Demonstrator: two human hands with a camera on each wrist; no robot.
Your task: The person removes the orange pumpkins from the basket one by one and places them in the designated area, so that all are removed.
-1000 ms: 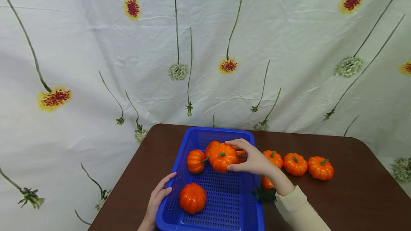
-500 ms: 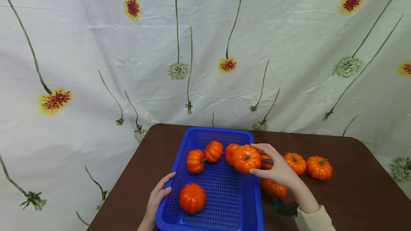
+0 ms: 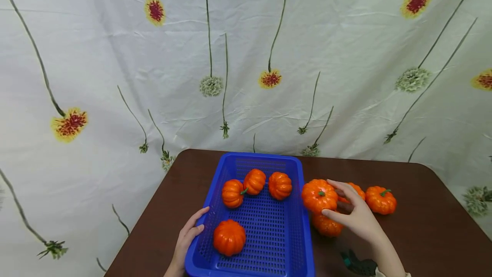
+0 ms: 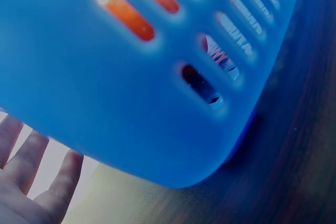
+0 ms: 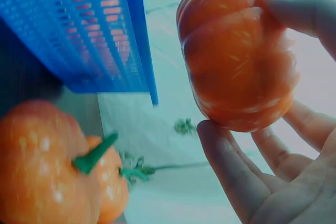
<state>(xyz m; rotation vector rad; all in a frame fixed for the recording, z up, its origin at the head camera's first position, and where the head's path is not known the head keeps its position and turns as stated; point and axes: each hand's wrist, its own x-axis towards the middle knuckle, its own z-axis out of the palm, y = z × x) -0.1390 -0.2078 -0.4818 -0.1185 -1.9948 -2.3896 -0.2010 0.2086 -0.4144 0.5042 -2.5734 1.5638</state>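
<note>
the brown table (image 3: 430, 234) bears a blue basket (image 3: 265, 234) and pumpkins (image 3: 379, 200).

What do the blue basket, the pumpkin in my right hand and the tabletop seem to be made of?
Blue basket: likely molded plastic, smooth; evenly slotted walls.
Pumpkin in your right hand: glossy, perhaps plastic or coated foam; bright highlights on its ribs.
Tabletop: dark brown wood or laminate, low sheen; faint streaks.

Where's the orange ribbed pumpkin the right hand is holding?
In the head view, the right hand holds the orange ribbed pumpkin just right of the blue slotted plastic basket, above another orange pumpkin in the picture.
</note>
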